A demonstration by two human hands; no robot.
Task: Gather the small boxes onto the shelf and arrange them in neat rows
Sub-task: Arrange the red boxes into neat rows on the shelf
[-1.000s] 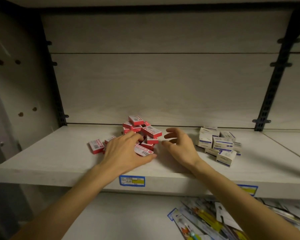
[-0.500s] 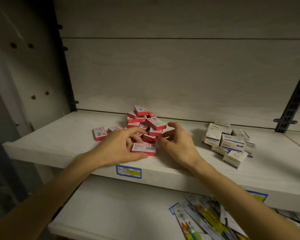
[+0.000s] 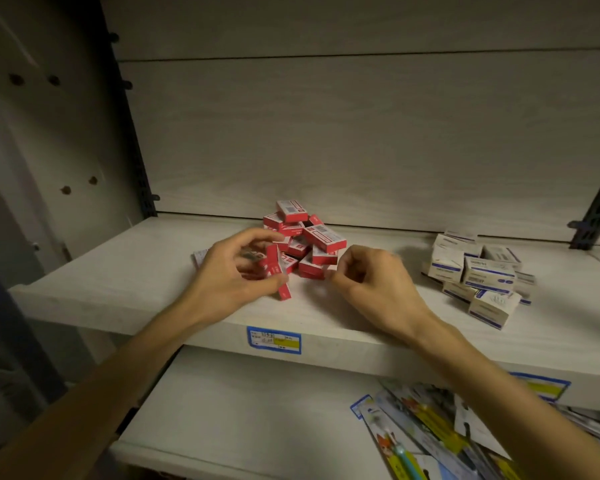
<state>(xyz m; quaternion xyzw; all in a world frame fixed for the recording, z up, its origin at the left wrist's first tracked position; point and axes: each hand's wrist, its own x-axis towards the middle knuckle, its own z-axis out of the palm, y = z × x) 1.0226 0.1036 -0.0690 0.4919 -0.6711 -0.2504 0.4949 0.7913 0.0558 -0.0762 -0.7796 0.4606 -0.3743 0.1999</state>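
Observation:
A loose heap of small red boxes [image 3: 309, 237] lies in the middle of the pale wooden shelf [image 3: 125, 271]. My left hand [image 3: 229, 275] pinches one red box [image 3: 278, 271] between thumb and fingers, holding it upright on its end at the heap's front. To the right of the heap, my right hand [image 3: 374, 285] has its fingers curled, and its fingertips touch a red box at the heap's front right edge; whether it grips that box I cannot tell. One more small box [image 3: 199, 258] shows partly behind my left hand.
A pile of white boxes with blue stripes [image 3: 482, 271] sits on the shelf's right part. A blue and yellow price tag [image 3: 273, 339] is stuck on the shelf's front edge. Packaged toothbrushes [image 3: 423, 434] lie on the lower shelf. Dark metal uprights [image 3: 136, 143] flank the back panel.
My left hand has lifted the flat red box from the shelf front and turned it upright. My right hand has curled its fingers closer to the heap's right edge. The view shifted down and left.

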